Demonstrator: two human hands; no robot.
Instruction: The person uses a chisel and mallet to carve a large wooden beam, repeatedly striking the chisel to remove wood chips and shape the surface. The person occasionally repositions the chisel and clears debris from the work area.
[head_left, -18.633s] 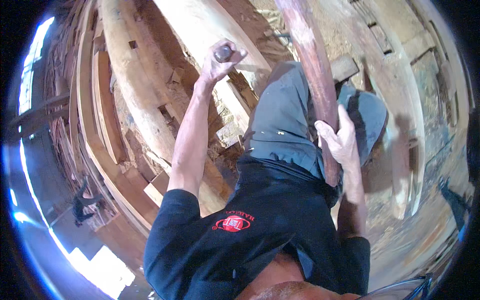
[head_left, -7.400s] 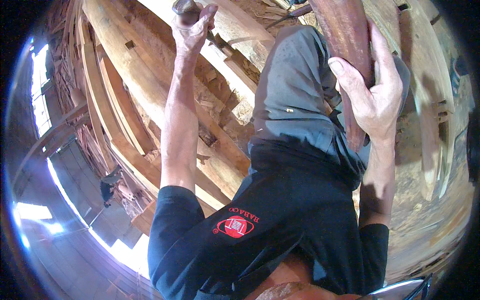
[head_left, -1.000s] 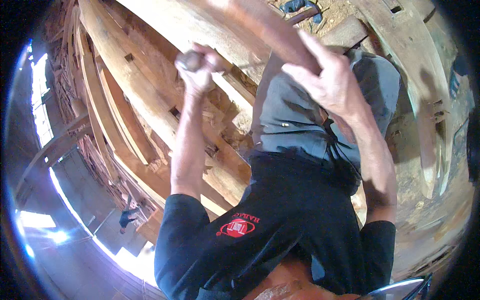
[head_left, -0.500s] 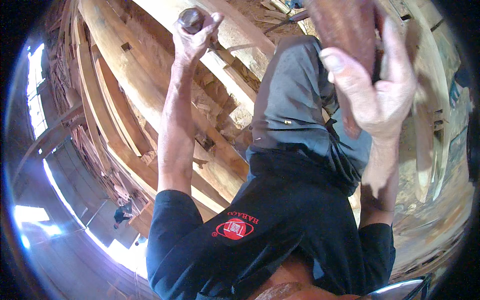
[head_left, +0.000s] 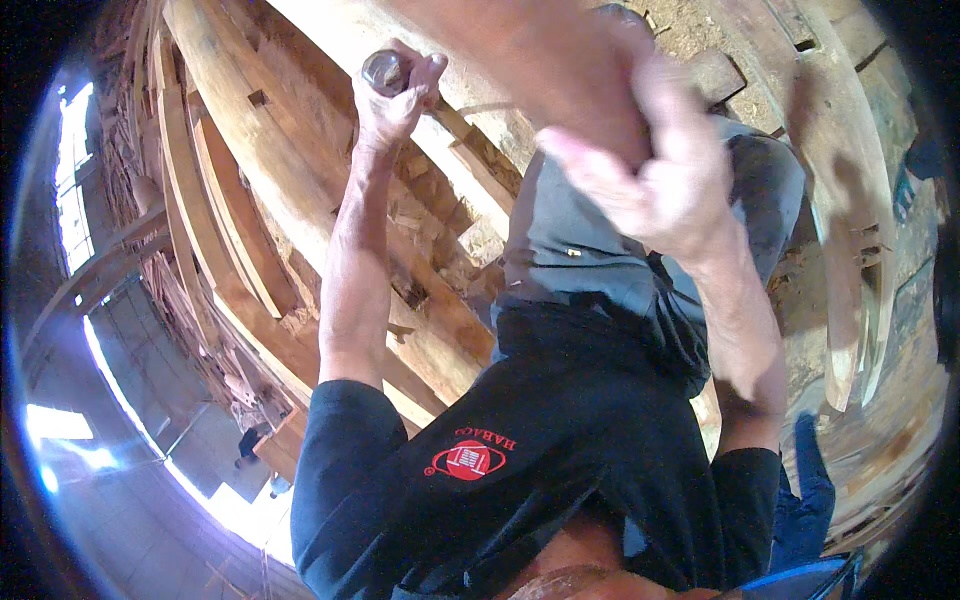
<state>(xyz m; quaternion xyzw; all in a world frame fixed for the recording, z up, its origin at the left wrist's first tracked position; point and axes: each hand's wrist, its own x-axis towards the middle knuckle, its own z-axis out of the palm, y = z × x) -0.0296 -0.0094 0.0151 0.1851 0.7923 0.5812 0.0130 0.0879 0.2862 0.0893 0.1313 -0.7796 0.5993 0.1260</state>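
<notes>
My left hand (head_left: 388, 115) is closed around the upright handle of a chisel (head_left: 386, 72). The handle's dark, round end shows above my fist, while the blade is hidden below the hand, near the pale timber. My right hand (head_left: 665, 185) grips a reddish-brown wooden mallet (head_left: 540, 60), thumb on one side and fingers on the other. Motion smears both the mallet and the fingers. The thick part of the mallet reaches up and left past the top edge of the picture, to the right of the chisel and apart from its visible end.
Long timber beams (head_left: 250, 150) run diagonally at the left, one with a square mortise. Another mortised timber (head_left: 845, 150) lies at the right, and wood chips are scattered between. A person in blue trousers (head_left: 808, 490) is at lower right; another person (head_left: 250, 445) is far left.
My right hand has swung left with the mallet, bringing it closer to the chisel. My left hand has hardly moved. Blue trousers have come into view at lower right.
</notes>
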